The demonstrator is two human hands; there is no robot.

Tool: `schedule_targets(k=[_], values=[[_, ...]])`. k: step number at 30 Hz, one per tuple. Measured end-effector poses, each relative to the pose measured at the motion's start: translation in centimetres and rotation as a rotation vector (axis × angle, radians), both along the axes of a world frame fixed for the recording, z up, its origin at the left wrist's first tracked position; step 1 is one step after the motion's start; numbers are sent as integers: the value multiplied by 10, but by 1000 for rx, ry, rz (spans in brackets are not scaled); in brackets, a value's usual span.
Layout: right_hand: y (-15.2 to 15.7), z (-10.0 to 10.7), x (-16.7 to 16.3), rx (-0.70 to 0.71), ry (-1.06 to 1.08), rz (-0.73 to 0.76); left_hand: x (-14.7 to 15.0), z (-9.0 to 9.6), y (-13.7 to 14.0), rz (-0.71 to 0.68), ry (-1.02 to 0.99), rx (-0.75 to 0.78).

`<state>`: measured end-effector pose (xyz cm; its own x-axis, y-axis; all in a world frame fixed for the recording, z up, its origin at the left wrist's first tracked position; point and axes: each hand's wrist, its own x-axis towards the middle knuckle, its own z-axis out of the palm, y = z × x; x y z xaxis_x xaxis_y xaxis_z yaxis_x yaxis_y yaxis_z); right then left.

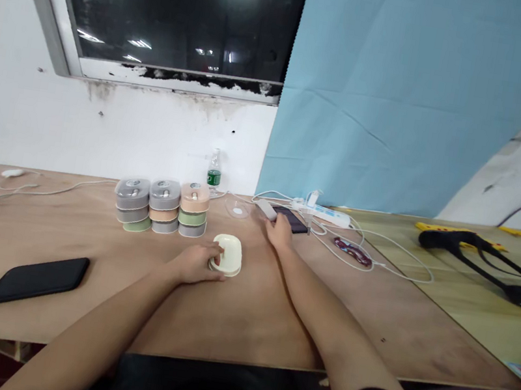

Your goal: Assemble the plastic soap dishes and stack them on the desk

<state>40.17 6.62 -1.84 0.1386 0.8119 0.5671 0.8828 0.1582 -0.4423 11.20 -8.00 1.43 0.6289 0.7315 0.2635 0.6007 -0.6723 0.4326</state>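
My left hand (200,263) grips the near-left rim of a small cream-coloured dish (231,253), with the thumb outside and the fingers over the edge. The dish rests on the wooden table, its hollow facing up. Farther forward and to the right, my right hand (279,231) has its fingers closed on a pale, flat piece with rounded ends (266,208), seen nearly edge-on; its kind is unclear. Just behind that hand lies a dark phone (293,221). To the left of the dish stand three stacks of round-cornered containers (163,206) in grey, peach and green, with clear-topped lids.
A water bottle (214,171) stands by the wall behind the stacks. A black flat case (37,279) lies at the left. White cables and a power strip (329,215) run along the back right, near a maroon patterned object (352,252). A black strap frame (491,264) lies far right.
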Motion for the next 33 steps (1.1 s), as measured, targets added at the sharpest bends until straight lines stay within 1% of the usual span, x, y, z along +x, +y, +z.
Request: schedule_targets(k=[3,8,10,13,16,19,24,26,28,30,33], values=[[9,4,-3,-30,-49,32,7,-3,0,3,8,-5],[15,6,-17,-45,-141,290,20,-6,-2,19,40,44],[16,5,-23,-47,-155,362,23,-6,-3,26,51,54],[15,4,-29,-48,-129,434,23,-7,-4,44,65,52],[11,5,-30,-47,-17,486,22,-7,-4,50,59,42],[5,8,-28,-50,69,445,22,-8,-3,45,46,41],[-1,9,-17,7,21,218,21,-6,-4,6,52,64],[0,6,-10,5,-6,159,20,-6,-4,-2,53,66],[2,2,-5,-28,-35,143,18,-7,-4,4,58,63],[4,-2,-2,-59,-48,159,16,-9,-3,14,57,73],[5,-5,-3,-60,-38,203,12,-11,-1,61,56,116]])
